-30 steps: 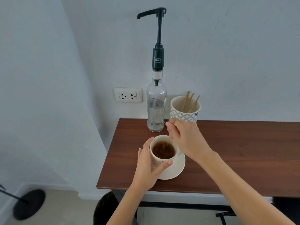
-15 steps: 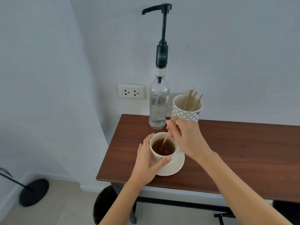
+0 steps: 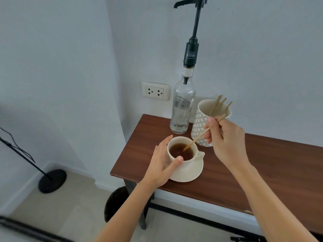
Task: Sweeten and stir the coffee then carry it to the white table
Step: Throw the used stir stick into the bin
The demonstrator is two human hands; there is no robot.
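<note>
Cup [image 3: 181, 160]: sits on a saucer [image 3: 190, 173] at the frame's centre, near the left front corner of the brown tabletop [image 3: 262, 165]; filled with dark coffee [image 3: 181, 151]
Handle: points toward the right of the frame, on the side away from the left hand
Left hand [image 3: 161, 165]: wrapped around the cup's left wall, thumb on the near side, fingers on the far side, bracing it on the saucer
Right hand [image 3: 225, 137]: up and to the right of the cup, pinching a wooden stick [image 3: 201, 137] between thumb and fingers
Stick axis: slants from the right hand at upper right down to lower left, tip dipped in the coffee near the middle of the cup
Syrup bottle [image 3: 182, 109]: stands with its pump behind the cup, in the upper middle of the frame, against the wall
Patterned mug [image 3: 202, 126]: just right of the bottle, holding spare sticks, partly behind the right hand
Step in hand: stirring, by my reading
Key relation: the left hand is already on the cup, so it is nearer for the lift; the right hand must first clear the stick up and to the right
White table: not in view
Risk: a full cup on a loose saucer could slop when carried
</note>
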